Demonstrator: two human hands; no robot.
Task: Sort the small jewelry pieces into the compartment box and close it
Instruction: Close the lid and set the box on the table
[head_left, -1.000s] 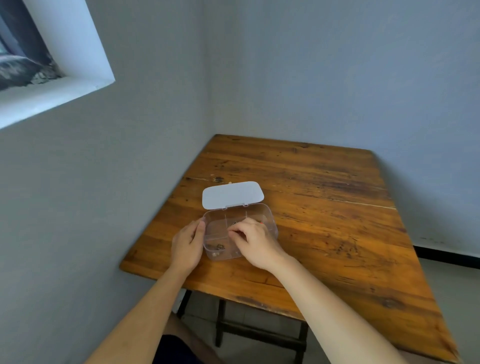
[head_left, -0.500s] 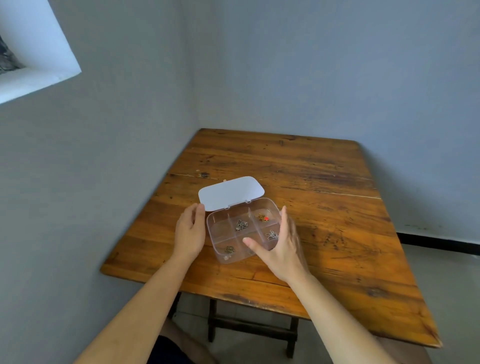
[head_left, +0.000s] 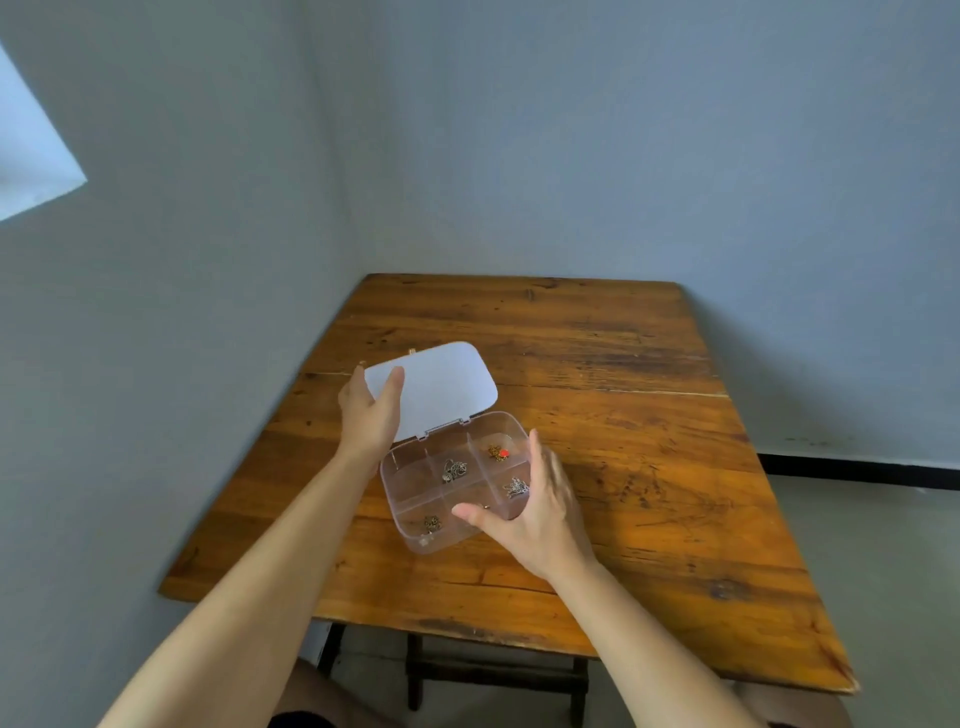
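Note:
A clear plastic compartment box (head_left: 410, 470) stands on the wooden table (head_left: 597, 395) with its white lid (head_left: 441, 384) hinged open at the back. Small jewelry pieces lie in separate compartments: a silver one (head_left: 453, 470), a gold and red one (head_left: 497, 452), another silver one (head_left: 516, 487) and a bronze one (head_left: 431, 523). My left hand (head_left: 370, 410) grips the lid's left edge, thumb on top. My right hand (head_left: 535, 512) cups the box's front right corner, thumb along the front rim.
The table sits in a corner, with grey walls close on the left and behind. Its front edge runs just below the box. A dark stool or frame (head_left: 493, 670) shows under the table. A window recess (head_left: 31, 166) is at the upper left.
My left hand has moved from the box's left side up to the lid's edge. My right hand slid to hold the box's front right corner. The camera has shifted.

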